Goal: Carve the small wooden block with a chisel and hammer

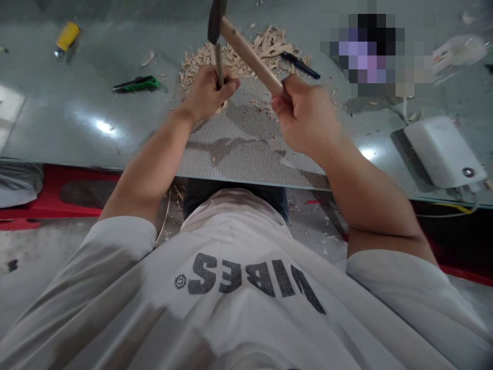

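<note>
My right hand [306,115] is wrapped round the wooden handle of a hammer [250,54]. The hammer's dark head is at the top of the view, over the upper end of a slim wooden handle [219,64]; I cannot tell whether they touch. That handle stands nearly upright in my closed left hand [211,92]. Its lower end is hidden by my fingers, so its kind does not show. Pale wood shavings [269,43] lie heaped just beyond both hands. A dark pen-like tool [300,64] rests at the heap's right edge.
On the glossy table [146,128] lie a green-and-black utility knife [136,84] and a yellow-handled tool [68,37] to the left. A white box [444,151] with a cable sits at right. The table's near edge runs before my waist. A blurred-out patch covers the upper right.
</note>
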Action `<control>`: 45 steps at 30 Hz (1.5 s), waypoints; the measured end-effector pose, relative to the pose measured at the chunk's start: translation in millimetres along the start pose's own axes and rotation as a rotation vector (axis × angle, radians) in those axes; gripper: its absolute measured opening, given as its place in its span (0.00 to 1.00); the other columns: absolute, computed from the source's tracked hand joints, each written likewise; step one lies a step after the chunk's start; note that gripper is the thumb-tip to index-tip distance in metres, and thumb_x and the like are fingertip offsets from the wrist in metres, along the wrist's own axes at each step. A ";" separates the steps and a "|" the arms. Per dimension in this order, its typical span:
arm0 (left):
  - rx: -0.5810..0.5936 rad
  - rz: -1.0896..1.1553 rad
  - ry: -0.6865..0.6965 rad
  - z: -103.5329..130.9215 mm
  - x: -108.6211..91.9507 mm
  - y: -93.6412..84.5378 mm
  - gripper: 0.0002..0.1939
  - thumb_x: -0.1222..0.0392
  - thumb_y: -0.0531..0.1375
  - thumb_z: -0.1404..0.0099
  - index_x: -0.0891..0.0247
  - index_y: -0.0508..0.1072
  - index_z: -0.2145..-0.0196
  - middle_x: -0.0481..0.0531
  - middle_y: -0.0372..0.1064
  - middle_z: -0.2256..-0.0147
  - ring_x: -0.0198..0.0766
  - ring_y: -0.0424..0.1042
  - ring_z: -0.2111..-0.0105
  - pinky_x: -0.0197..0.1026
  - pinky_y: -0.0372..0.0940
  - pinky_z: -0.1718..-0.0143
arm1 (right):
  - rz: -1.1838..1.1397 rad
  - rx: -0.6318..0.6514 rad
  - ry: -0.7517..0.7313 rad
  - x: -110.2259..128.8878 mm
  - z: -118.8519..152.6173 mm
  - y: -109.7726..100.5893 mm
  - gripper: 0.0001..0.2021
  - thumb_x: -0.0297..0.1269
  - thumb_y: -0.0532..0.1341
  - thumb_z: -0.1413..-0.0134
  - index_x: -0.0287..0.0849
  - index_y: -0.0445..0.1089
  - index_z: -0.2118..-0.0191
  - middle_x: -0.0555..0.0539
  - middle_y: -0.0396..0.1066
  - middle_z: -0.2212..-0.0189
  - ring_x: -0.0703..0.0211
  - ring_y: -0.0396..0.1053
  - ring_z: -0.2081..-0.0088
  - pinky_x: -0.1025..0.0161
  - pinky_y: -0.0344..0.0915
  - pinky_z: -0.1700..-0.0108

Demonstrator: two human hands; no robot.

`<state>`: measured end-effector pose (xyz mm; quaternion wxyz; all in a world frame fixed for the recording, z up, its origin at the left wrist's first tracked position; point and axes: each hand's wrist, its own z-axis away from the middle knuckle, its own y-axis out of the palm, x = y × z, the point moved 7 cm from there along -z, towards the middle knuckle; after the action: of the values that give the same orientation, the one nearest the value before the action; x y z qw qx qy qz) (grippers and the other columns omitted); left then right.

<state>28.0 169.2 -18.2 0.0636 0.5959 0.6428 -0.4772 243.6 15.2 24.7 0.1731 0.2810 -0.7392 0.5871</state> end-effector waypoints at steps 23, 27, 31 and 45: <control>-0.001 -0.006 -0.023 -3.0 8.5 1.6 0.27 0.36 0.66 0.29 0.52 0.67 0.78 0.46 0.55 0.80 0.39 0.54 0.76 0.51 0.50 0.69 | -0.173 -0.244 -0.138 3.6 3.7 -15.8 0.20 0.61 0.49 0.18 0.51 0.58 0.55 0.41 0.73 0.58 0.46 0.69 0.59 0.49 0.59 0.52; -0.001 -0.003 -0.013 -3.2 7.8 3.4 0.24 0.40 0.64 0.29 0.55 0.67 0.77 0.47 0.57 0.79 0.37 0.55 0.76 0.48 0.51 0.70 | -0.041 -0.025 -0.035 -2.1 -2.5 -0.2 0.24 0.65 0.55 0.24 0.49 0.54 0.60 0.41 0.70 0.63 0.49 0.63 0.63 0.51 0.54 0.57; -0.017 -0.007 0.003 -2.4 8.2 1.4 0.25 0.40 0.65 0.28 0.56 0.68 0.77 0.47 0.57 0.80 0.37 0.57 0.77 0.47 0.52 0.70 | -0.081 -0.111 -0.047 -1.3 -2.6 -5.8 0.22 0.64 0.51 0.22 0.50 0.57 0.58 0.39 0.71 0.61 0.47 0.64 0.61 0.50 0.55 0.55; -0.013 -0.001 -0.045 -5.2 11.2 4.6 0.24 0.38 0.63 0.27 0.55 0.67 0.74 0.48 0.57 0.76 0.38 0.57 0.74 0.48 0.53 0.66 | -0.137 -0.158 -0.074 -13.4 -5.2 8.4 0.29 0.72 0.48 0.20 0.51 0.64 0.57 0.44 0.71 0.66 0.51 0.63 0.66 0.52 0.54 0.60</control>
<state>31.1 179.9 -25.1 0.0813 0.5842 0.6446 -0.4864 248.5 24.3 11.7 0.2070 0.3378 -0.7681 0.5031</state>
